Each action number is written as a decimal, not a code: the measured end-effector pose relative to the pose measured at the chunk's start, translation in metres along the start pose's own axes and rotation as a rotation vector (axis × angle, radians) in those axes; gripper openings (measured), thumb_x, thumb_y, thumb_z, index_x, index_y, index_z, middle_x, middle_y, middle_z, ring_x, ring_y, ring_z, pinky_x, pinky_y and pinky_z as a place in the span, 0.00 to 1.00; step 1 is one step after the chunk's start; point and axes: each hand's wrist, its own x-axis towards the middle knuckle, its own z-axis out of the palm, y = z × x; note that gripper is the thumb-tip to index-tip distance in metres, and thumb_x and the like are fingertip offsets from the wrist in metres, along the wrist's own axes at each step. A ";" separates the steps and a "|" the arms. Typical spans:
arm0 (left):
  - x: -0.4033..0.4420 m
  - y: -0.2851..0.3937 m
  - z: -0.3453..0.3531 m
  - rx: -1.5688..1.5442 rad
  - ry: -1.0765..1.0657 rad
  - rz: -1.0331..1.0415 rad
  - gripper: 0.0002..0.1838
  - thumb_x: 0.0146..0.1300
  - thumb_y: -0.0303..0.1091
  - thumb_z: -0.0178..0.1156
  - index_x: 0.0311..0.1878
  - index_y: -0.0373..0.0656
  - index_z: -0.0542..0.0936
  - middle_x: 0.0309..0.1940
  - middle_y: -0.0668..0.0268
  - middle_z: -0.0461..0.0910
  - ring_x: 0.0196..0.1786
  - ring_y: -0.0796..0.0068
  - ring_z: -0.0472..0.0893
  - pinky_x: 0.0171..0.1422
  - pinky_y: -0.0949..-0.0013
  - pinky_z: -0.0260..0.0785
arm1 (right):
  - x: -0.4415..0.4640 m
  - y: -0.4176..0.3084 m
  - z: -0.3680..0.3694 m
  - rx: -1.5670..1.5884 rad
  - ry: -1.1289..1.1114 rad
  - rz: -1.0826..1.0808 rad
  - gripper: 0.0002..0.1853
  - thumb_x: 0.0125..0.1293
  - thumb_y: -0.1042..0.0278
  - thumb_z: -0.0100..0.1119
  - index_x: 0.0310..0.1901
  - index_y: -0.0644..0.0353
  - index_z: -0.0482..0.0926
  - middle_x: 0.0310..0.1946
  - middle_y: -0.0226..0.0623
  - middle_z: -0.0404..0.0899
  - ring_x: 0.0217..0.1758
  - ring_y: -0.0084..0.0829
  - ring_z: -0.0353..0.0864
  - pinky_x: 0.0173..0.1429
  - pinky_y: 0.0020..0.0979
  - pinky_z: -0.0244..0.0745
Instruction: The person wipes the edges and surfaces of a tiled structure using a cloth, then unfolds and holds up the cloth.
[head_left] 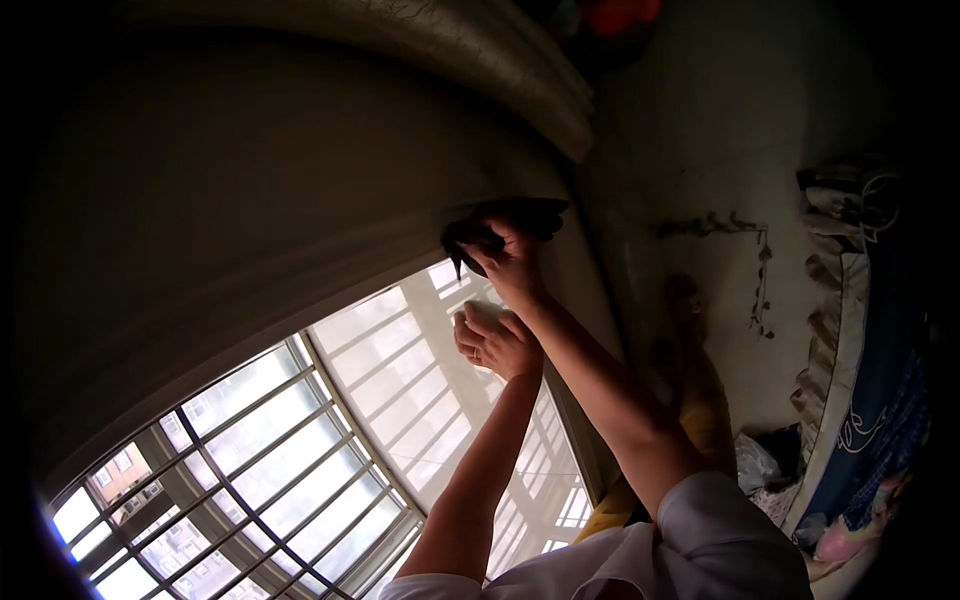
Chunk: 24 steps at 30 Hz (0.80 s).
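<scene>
My right hand [512, 262] is closed on a black cloth [530, 212], bunched and hanging in loose folds at the far end of a glossy pale sill [385, 345]. Just below it, my left hand [500, 343] is curled, with a ring on one finger. A pale patch shows between its thumb and fingers; what it is, if anything held, I cannot make out. Both forearms reach up from the bottom of the view over the sill, which reflects the window bars.
A barred window [270, 460] lies at lower left, buildings outside. A dark wall or curtain [280, 170] spans the upper left. To the right are a pale floor [720, 170], a bed edge with ruffled trim [820, 350], blue bedding [875, 430] and a plastic bag [757, 460].
</scene>
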 end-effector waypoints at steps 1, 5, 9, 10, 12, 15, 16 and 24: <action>0.001 -0.001 0.001 -0.003 -0.004 -0.012 0.33 0.62 0.45 0.44 0.69 0.41 0.56 0.67 0.51 0.52 0.69 0.48 0.52 0.70 0.45 0.45 | 0.001 0.004 -0.001 0.058 -0.001 0.065 0.10 0.52 0.86 0.56 0.36 0.63 0.78 0.32 0.29 0.77 0.39 0.19 0.74 0.44 0.25 0.72; 0.000 0.002 -0.001 -0.012 -0.010 -0.019 0.33 0.61 0.44 0.44 0.69 0.42 0.55 0.68 0.50 0.52 0.69 0.48 0.51 0.70 0.43 0.44 | 0.006 0.065 -0.032 -0.363 0.185 -0.172 0.14 0.46 0.87 0.53 0.36 0.63 0.77 0.29 0.34 0.75 0.35 0.29 0.76 0.44 0.25 0.72; -0.001 0.000 0.000 -0.007 0.000 0.001 0.33 0.62 0.44 0.44 0.69 0.42 0.56 0.68 0.50 0.52 0.70 0.48 0.51 0.70 0.44 0.44 | 0.007 0.063 -0.034 -0.365 0.185 0.040 0.14 0.49 0.86 0.53 0.39 0.63 0.78 0.37 0.38 0.80 0.42 0.33 0.79 0.48 0.31 0.74; -0.001 -0.001 0.002 0.024 0.020 0.016 0.32 0.63 0.45 0.43 0.68 0.42 0.56 0.67 0.52 0.53 0.69 0.49 0.52 0.69 0.43 0.46 | 0.009 0.068 -0.033 -0.305 0.167 0.062 0.14 0.51 0.84 0.54 0.41 0.64 0.78 0.40 0.40 0.80 0.44 0.33 0.79 0.49 0.31 0.73; 0.000 -0.003 0.004 0.056 0.042 0.034 0.31 0.64 0.46 0.41 0.68 0.42 0.56 0.67 0.54 0.54 0.68 0.50 0.53 0.68 0.43 0.48 | 0.014 0.061 -0.027 -0.244 0.149 0.083 0.14 0.53 0.81 0.55 0.44 0.65 0.77 0.43 0.41 0.79 0.47 0.33 0.78 0.51 0.31 0.73; -0.001 -0.005 0.005 0.048 0.058 0.052 0.31 0.64 0.47 0.41 0.68 0.42 0.56 0.67 0.54 0.54 0.68 0.50 0.53 0.68 0.43 0.48 | 0.018 0.042 -0.014 -0.176 0.066 -0.014 0.17 0.62 0.67 0.52 0.51 0.65 0.75 0.44 0.40 0.78 0.48 0.26 0.76 0.53 0.27 0.70; -0.001 -0.004 0.005 0.042 0.051 0.040 0.31 0.64 0.48 0.41 0.68 0.42 0.56 0.66 0.54 0.54 0.68 0.50 0.53 0.68 0.43 0.48 | 0.020 0.037 -0.012 -0.177 0.064 -0.016 0.17 0.62 0.67 0.52 0.51 0.65 0.75 0.44 0.40 0.78 0.48 0.26 0.76 0.53 0.27 0.70; -0.001 -0.002 0.003 0.027 0.040 0.025 0.32 0.64 0.49 0.41 0.68 0.41 0.56 0.66 0.53 0.54 0.68 0.49 0.53 0.69 0.43 0.47 | 0.042 -0.017 -0.017 -0.213 -0.198 0.130 0.12 0.60 0.63 0.64 0.41 0.61 0.81 0.33 0.31 0.83 0.37 0.19 0.79 0.42 0.23 0.73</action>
